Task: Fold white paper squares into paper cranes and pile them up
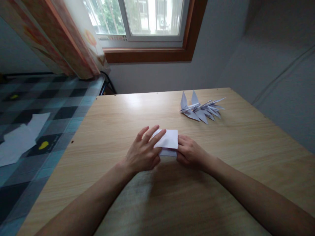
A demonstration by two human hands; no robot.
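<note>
Wooden table (246, 157), folded white paper (169, 139), paper cranes (201, 109) near far edge

- Wooden table (246, 157), light grain, against grey wall (221, 49).
- Wood-framed window (147, 19), daylit, above.
- Patterned curtain (61, 42) at left.
- Checked bed cover (36, 98) beside table.
</note>
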